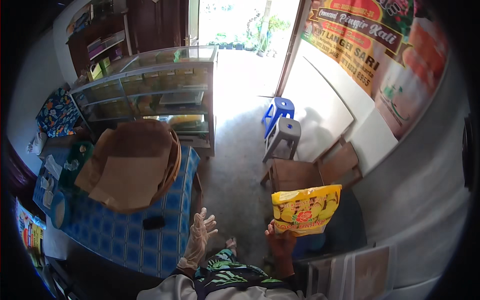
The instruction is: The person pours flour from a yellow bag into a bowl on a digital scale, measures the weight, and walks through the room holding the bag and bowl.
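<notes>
My left hand (pixel 201 234), in a thin clear plastic glove, is raised beside the table's right edge. Its fingers are stretched out, and nothing is in it. On the other side, my right hand (pixel 281 243), which looks ungloved, grips the lower left part of a yellow plastic packet (pixel 307 212) printed with a red flower. The packet is held up in front of a wooden chair (pixel 295 173). Part of my right hand is hidden behind it, and whether it has contents I cannot tell.
A table with a blue checked cloth (pixel 125 245) stands at left, bearing a round woven tray (pixel 176 167) lined with brown paper and a small black object (pixel 153 222). Beyond are a glass display cabinet (pixel 210 100), a blue stool (pixel 284 104), a grey stool (pixel 286 125) and a bright doorway.
</notes>
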The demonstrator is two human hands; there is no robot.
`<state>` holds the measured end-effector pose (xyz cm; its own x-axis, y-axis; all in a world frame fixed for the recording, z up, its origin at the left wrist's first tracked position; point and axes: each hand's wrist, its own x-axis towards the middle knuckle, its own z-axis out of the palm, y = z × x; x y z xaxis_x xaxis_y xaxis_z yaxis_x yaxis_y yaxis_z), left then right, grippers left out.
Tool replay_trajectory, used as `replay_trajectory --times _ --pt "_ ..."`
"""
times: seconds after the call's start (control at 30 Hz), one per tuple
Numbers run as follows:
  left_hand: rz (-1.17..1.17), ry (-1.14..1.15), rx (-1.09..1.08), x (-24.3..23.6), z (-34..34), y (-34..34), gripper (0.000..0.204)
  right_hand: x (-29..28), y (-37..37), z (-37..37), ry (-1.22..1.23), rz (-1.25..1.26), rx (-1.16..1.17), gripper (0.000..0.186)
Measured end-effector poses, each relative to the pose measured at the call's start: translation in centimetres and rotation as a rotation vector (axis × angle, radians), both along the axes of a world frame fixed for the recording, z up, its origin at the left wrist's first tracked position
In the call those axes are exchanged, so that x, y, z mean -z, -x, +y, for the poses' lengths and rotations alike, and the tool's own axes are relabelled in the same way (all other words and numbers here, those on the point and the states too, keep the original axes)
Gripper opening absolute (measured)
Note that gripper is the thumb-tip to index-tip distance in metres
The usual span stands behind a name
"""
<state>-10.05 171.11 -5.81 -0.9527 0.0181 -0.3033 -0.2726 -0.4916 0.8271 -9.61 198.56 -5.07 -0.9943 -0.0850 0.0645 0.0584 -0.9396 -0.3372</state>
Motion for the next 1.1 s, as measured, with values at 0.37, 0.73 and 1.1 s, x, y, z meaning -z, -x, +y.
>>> replay_trajectory --times 0.37,0.73,1.1 --pt "0.146 0.098 -0.225 -1.8 1.5 14.9 0.054 3.7 19.2 1.7 0.198 -0.203 -0.116 0.055" --pt "0.079 -0.051 -0.351 -0.6 7.4 42.2 0.044 6.0 46.1 8.3 0.219 -0.322 -0.095 0.056" --pt "0.152 0.162 -0.649 -6.9 7.1 60.6 0.049 4.3 75.9 9.4 0.072 -0.228 -0.228 0.053"
